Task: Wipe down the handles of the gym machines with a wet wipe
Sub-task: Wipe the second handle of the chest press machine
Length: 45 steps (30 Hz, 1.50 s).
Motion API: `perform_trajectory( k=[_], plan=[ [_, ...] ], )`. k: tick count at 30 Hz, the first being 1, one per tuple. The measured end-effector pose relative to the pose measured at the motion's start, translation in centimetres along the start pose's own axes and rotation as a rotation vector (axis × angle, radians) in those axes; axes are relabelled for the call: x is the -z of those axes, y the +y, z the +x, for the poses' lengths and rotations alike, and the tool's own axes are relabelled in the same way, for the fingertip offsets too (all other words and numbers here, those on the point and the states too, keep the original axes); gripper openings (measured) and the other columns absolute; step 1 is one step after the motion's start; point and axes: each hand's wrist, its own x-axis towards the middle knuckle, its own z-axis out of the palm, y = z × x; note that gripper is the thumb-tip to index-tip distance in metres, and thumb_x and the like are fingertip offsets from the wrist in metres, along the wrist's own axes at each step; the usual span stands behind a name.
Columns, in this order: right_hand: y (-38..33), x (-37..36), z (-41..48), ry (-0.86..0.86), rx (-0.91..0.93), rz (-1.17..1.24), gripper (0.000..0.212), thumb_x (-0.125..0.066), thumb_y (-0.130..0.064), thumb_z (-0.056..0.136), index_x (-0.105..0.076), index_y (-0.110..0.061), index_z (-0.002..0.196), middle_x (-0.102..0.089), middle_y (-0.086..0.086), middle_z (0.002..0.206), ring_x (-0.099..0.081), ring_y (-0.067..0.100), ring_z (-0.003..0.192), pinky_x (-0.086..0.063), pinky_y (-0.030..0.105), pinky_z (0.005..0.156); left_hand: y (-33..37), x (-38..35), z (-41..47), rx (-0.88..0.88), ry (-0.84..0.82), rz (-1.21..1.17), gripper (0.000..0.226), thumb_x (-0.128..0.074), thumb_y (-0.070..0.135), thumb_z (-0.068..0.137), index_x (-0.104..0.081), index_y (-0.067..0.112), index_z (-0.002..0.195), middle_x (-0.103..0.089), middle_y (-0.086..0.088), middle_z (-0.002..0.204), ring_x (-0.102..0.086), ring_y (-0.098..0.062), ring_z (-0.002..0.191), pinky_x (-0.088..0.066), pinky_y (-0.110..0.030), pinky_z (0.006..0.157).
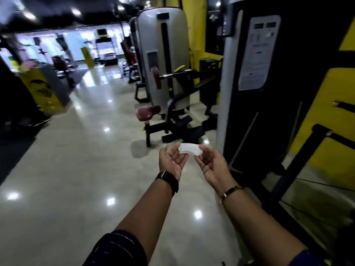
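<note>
Loosely folded, rumpled white wet wipe (190, 149), one end apiece between pinching fingers (182, 160) of left hand (171, 161) and right hand (213, 165).

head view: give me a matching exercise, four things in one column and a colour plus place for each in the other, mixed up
Things
1. wet wipe
2. watch
3. bracelet
4. seat pad

Colour and place
a. dark red, on the machine ahead
b. black, on the left wrist
c. white, pinched between the left hand and the right hand
d. gold, on the right wrist

Pairs: 1-c, 2-b, 3-d, 4-a
</note>
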Motion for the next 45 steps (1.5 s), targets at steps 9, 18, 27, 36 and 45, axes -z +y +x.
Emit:
perform_trajectory(
  k=[9,18,27,36,45],
  plan=[
    [-7.2,3.7,8.2,0.232,0.285,0.085,0.030,-0.044,-0.018,0.099,-0.065,-0.002,0.086,-0.071,0.004,0.073,-0.065,0.014,0.076,-0.057,0.021,0.065,-5.9,-9.6,10.7,0.251,-0.193,0.008,0.052,-0.034,0.044,0.101,-0.065,0.002,0.097,-0.068,-0.015,0.100,-0.064,-0.024,0.093,-0.053,-0.033,0.082],
    [-13.2,4.4,12.8,0.363,0.596,0.200,0.030,-0.042,-0.019,0.101,-0.065,-0.001,0.098,-0.073,0.005,0.084,-0.068,0.016,0.082,-0.057,0.021,0.069,-7.5,-19.6,17.9,0.434,-0.497,0.164,0.051,-0.036,0.043,0.101,-0.066,0.003,0.092,-0.068,-0.013,0.090,-0.064,-0.022,0.086,-0.052,-0.028,0.073],
    [-16.1,5.4,15.8,0.477,0.708,0.291,0.025,-0.047,-0.017,0.099,-0.063,0.002,0.094,-0.072,0.008,0.083,-0.066,0.017,0.076,-0.057,0.026,0.073,-10.4,-23.5,22.1,0.561,-0.627,0.189,0.053,-0.035,0.044,0.101,-0.066,0.002,0.098,-0.067,-0.015,0.102,-0.064,-0.024,0.093,-0.052,-0.031,0.078],
    [-22.2,9.8,19.0,0.487,0.799,0.267,0.031,-0.042,-0.017,0.101,-0.060,0.006,0.110,-0.065,0.014,0.103,-0.063,0.019,0.088,-0.055,0.026,0.080,-16.3,-30.3,25.3,0.633,-0.713,0.249,0.053,-0.034,0.045,0.102,-0.066,0.003,0.094,-0.067,-0.014,0.099,-0.063,-0.024,0.094,-0.051,-0.030,0.081],
    [-32.5,14.8,23.6,0.553,0.846,0.259,0.029,-0.040,-0.016,0.102,-0.062,0.002,0.104,-0.064,0.012,0.098,-0.061,0.019,0.089,-0.051,0.026,0.087,-23.7,-41.7,29.0,0.606,-0.780,0.360,0.052,-0.035,0.046,0.102,-0.067,0.005,0.096,-0.065,-0.017,0.111,-0.064,-0.022,0.094,-0.052,-0.029,0.078]
  ],
)
